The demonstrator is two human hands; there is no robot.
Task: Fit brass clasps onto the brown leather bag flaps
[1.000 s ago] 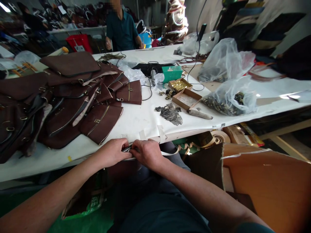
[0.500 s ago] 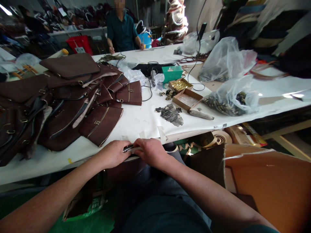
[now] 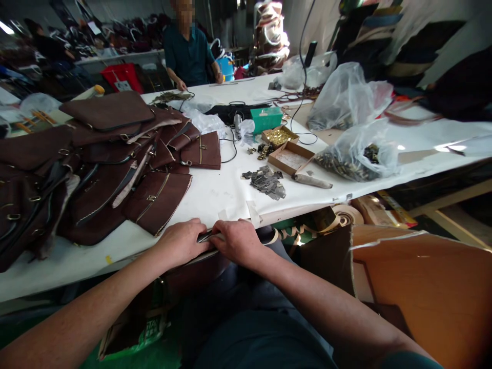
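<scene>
At the table's front edge, my left hand [image 3: 182,243] and my right hand [image 3: 238,240] are close together, fingers curled over the upper edge of a dark brown leather piece [image 3: 198,271]. That piece hangs below table level over my lap, mostly hidden by my hands and forearms. A thin dark and light edge shows between the two hands. Left of them, a heap of brown leather bag parts [image 3: 111,159] covers the table [image 3: 207,197]; one zippered panel [image 3: 159,200] lies nearest my left hand. Grey scraps [image 3: 267,182] lie beyond my right hand.
Small boxes [image 3: 292,156], a green box [image 3: 265,119] and plastic bags of small parts [image 3: 361,154] stand on the table. A large open carton [image 3: 418,277] is at the lower right. Across the table stands another person [image 3: 188,56].
The view has shifted slightly. My hands stay at the leather edge, with my left fingers slightly changed in pose. The person across has moved one hand slightly.
</scene>
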